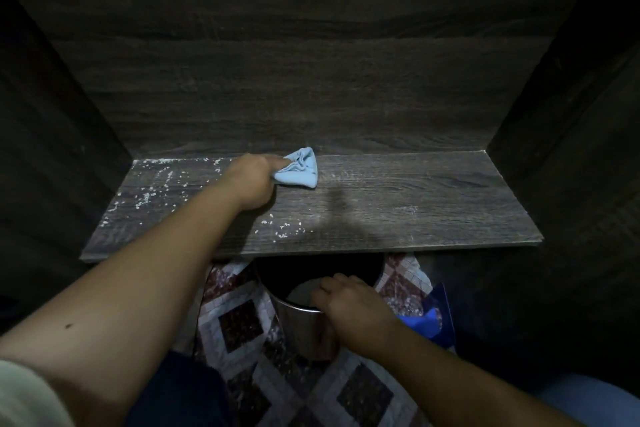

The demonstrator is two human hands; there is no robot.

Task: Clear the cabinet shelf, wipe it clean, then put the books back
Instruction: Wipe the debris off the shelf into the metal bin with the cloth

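A dark wood-grain cabinet shelf point(415, 198) fills the middle of the head view, with no books on it. White crumbs point(152, 187) are scattered over its left part and near the front edge. My left hand point(251, 180) grips a bunched light blue cloth point(299, 170) that lies on the shelf close to the back wall. Below the shelf's front edge, my right hand point(349, 305) holds the rim of a shiny metal bin point(304, 326) standing on the floor.
Dark cabinet walls close the shelf in on the left point(59, 135), right point(568, 121) and back. A patterned tile floor point(242, 322) lies below. A blue object point(429, 321) sits to the right of the bin.
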